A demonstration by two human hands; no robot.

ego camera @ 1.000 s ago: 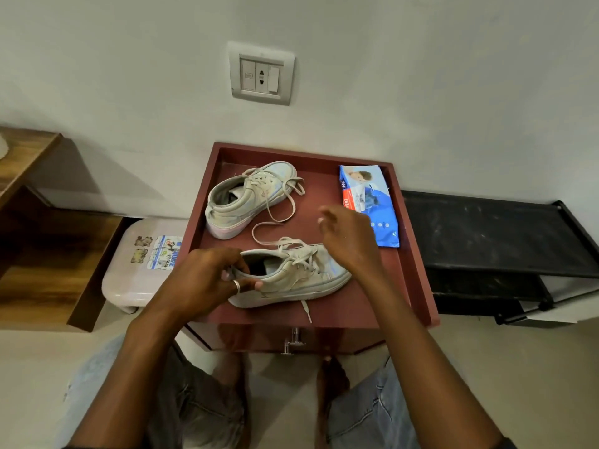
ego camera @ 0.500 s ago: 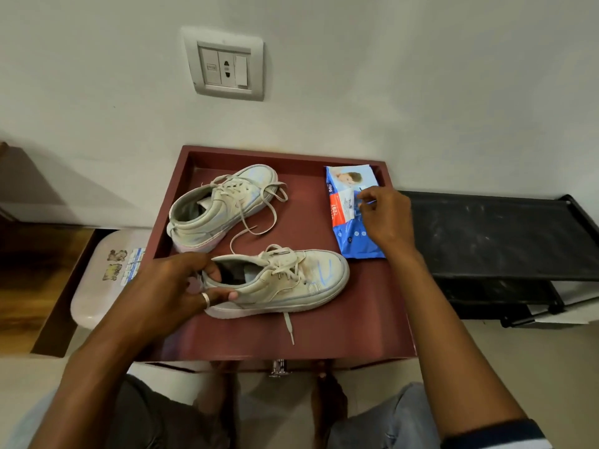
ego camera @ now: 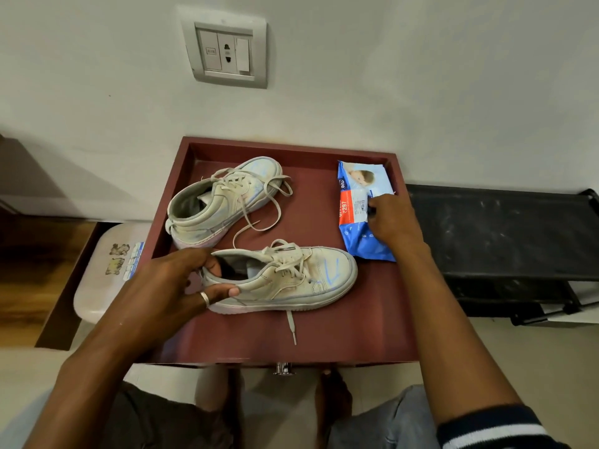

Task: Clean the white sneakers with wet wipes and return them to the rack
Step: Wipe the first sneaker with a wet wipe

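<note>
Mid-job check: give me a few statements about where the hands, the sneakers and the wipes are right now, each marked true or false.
1. The left hand grips the heel end of the near sneaker. True.
2. The right hand holds a pulled-out wipe. False: its fingers pinch at the label flap of the wipes pack, and no loose wipe shows.
3. The near sneaker and the far sneaker both sit on the red tray. True.
4. The wipes pack lies between the two sneakers. False: it lies to their right, by the tray's right rim.
</note>
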